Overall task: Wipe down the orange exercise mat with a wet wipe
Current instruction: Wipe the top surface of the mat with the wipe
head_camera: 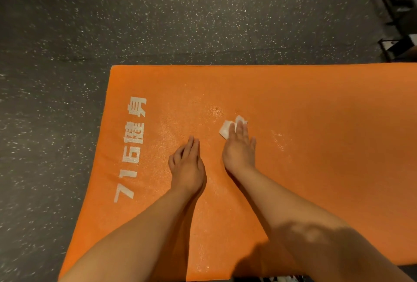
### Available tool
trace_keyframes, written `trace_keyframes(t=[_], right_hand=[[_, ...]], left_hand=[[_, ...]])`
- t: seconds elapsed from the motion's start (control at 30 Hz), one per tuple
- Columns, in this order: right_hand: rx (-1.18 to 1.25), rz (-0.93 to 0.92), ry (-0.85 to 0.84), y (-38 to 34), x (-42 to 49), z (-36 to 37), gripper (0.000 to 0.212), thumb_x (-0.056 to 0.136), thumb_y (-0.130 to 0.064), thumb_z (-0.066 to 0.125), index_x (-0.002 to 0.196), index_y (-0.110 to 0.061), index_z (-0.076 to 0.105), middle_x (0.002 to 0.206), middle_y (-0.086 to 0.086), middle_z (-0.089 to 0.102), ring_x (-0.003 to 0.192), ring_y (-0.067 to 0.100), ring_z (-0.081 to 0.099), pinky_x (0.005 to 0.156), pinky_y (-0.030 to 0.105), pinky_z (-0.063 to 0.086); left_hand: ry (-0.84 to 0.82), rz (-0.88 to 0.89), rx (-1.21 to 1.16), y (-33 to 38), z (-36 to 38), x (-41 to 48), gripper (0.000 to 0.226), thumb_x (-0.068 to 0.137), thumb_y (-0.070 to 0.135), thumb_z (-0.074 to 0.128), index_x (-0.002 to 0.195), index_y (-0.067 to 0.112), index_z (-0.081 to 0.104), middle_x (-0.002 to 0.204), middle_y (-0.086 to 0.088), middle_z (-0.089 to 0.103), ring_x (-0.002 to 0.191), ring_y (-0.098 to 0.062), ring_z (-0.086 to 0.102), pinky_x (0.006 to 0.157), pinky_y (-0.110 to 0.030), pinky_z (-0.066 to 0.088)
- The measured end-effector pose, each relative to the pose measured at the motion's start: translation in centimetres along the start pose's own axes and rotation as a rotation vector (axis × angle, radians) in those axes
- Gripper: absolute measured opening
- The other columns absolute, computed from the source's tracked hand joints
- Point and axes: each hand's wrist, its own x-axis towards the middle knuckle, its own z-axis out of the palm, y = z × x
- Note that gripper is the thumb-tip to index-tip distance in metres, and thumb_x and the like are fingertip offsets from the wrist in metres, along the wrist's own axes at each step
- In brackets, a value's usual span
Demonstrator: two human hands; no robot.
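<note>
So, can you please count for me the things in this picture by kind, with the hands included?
Orange mat: 1
White wipe: 1
Hands: 2 (left hand flat on the mat, right hand pressing the wipe)
Total: 4

mat (316, 146) on floor (180, 22), wipe (225, 130) under right hand (239, 148), left hand (188, 168) beside

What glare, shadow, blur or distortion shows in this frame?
Head view: wet sheen glints on the orange mat around the wet wipe; a shadow darkens the right forearm; the wide-angle lens bows the mat's left edge; the speckled floor smears at far left.
</note>
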Motion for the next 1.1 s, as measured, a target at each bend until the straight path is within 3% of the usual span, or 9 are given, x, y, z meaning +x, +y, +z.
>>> trace_keyframes(t=[0.17, 0.23, 0.3, 0.47, 0.53, 0.7, 0.77, 0.93, 1.1], right_hand=[[0.003, -0.408, -0.152, -3.7, -2.1, 1.7, 0.065, 0.106, -0.023, 0.034, 0.163, -0.025, 0.003, 0.168, -0.005, -0.015, 0.153, 0.012, -0.02, 0.123, 0.047, -0.012], [-0.041, -0.48, -0.164, -2.8, -1.6, 1.6, 0.064, 0.107, -0.02, 0.032, 0.162, -0.027, 0.003, 0.168, -0.009, -0.015, 0.153, 0.009, -0.019, 0.122, 0.047, -0.015], [-0.111, -0.42, -0.114, -0.8, -1.1, 1.2, 0.069, 0.103, -0.012, 0.034, 0.163, -0.027, 0.002, 0.169, -0.007, -0.013, 0.154, 0.012, -0.017, 0.121, 0.05, -0.013], [-0.022, 0.018, -0.01, 2.9, -1.7, -0.4, 0.08, 0.094, -0.003, 0.036, 0.162, -0.022, -0.001, 0.168, -0.002, -0.016, 0.154, 0.016, -0.019, 0.121, 0.055, -0.009], [0.013, -0.029, -0.07, 1.4, -2.7, -0.2, 0.077, 0.096, -0.004, 0.035, 0.162, -0.022, 0.0, 0.168, -0.002, -0.018, 0.153, 0.016, -0.02, 0.121, 0.054, -0.009], [-0.095, -0.437, -0.187, -0.6, -4.2, 1.5, 0.055, 0.11, -0.031, 0.022, 0.163, -0.025, 0.007, 0.17, -0.004, -0.009, 0.154, 0.014, -0.016, 0.122, 0.054, -0.012], [-0.117, -0.413, -0.161, 0.2, -3.4, 1.3, 0.057, 0.11, -0.028, 0.025, 0.163, -0.027, 0.003, 0.169, -0.006, -0.013, 0.154, 0.013, -0.018, 0.122, 0.056, -0.012], [-0.001, -0.043, -0.023, 1.0, -1.7, 0.5, 0.071, 0.102, -0.01, 0.03, 0.161, -0.019, -0.008, 0.165, -0.001, -0.028, 0.15, 0.016, -0.03, 0.118, 0.058, -0.015], [-0.049, -0.439, -0.103, -1.9, -1.6, 1.5, 0.054, 0.111, -0.031, 0.019, 0.162, -0.027, 0.002, 0.168, -0.005, -0.018, 0.15, 0.01, -0.028, 0.12, 0.06, -0.012]], left_hand=[[0.017, -0.024, -0.136, -0.1, 0.1, 0.0, 0.063, 0.102, 0.021, 0.043, 0.16, 0.032, 0.018, 0.165, 0.015, 0.016, 0.148, -0.014, 0.014, 0.12, -0.041, 0.007], [0.024, -0.004, -0.147, -0.5, 0.1, -0.1, 0.063, 0.102, 0.02, 0.044, 0.159, 0.03, 0.02, 0.165, 0.014, 0.017, 0.149, -0.015, 0.014, 0.121, -0.041, 0.007], [0.017, 0.024, -0.107, -0.7, 0.0, -0.2, 0.06, 0.103, 0.022, 0.043, 0.159, 0.026, 0.021, 0.166, 0.012, 0.015, 0.15, -0.016, 0.013, 0.121, -0.041, 0.007], [-0.019, 0.033, 0.002, -0.3, -0.4, -0.2, 0.058, 0.107, 0.028, 0.035, 0.161, 0.022, 0.014, 0.168, 0.007, 0.007, 0.153, -0.018, 0.009, 0.121, -0.042, 0.007], [-0.024, 0.023, 0.015, 0.0, -0.5, -0.2, 0.058, 0.107, 0.027, 0.034, 0.161, 0.022, 0.013, 0.168, 0.007, 0.004, 0.153, -0.018, 0.007, 0.122, -0.043, 0.006], [-0.034, 0.0, -0.005, 0.6, -0.6, -0.6, 0.059, 0.104, 0.023, 0.037, 0.16, 0.024, 0.018, 0.168, 0.006, 0.009, 0.153, -0.019, 0.01, 0.122, -0.044, 0.008], [-0.041, -0.002, 0.017, 0.7, -1.0, -0.6, 0.058, 0.105, 0.024, 0.036, 0.16, 0.024, 0.018, 0.168, 0.006, 0.009, 0.153, -0.02, 0.01, 0.121, -0.044, 0.008], [-0.064, -0.012, 0.09, 1.1, -1.6, -0.2, 0.058, 0.103, 0.026, 0.038, 0.159, 0.024, 0.022, 0.167, 0.005, 0.012, 0.148, -0.023, 0.016, 0.118, -0.044, 0.013], [0.049, -0.014, 0.028, 1.7, -2.1, 2.8, 0.053, 0.096, 0.019, 0.046, 0.149, 0.024, 0.041, 0.153, -0.001, 0.037, 0.132, -0.025, 0.032, 0.111, -0.041, 0.02]])
